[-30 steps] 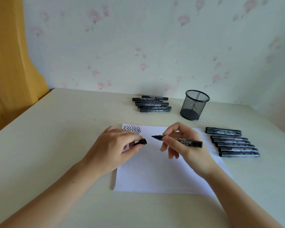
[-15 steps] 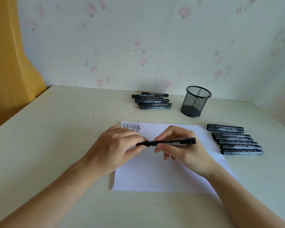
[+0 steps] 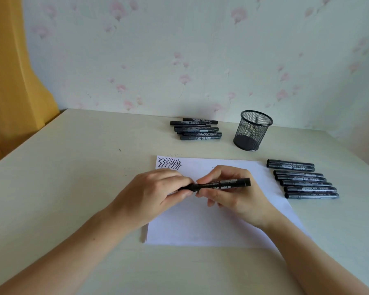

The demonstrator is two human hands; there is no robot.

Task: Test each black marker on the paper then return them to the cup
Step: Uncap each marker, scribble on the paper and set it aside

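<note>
Gripping one marker (image 3: 219,185) in both hands, left (image 3: 151,193) and right (image 3: 234,193), lying crosswise mid-frame; cup (image 3: 252,130) standing upper right, nearer the right.

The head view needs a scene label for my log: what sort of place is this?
Probably a room at home, at a desk against a wall: floral wallpaper, a yellow curtain on the left, and a pale table with paper, markers and a mesh pen cup.
</note>
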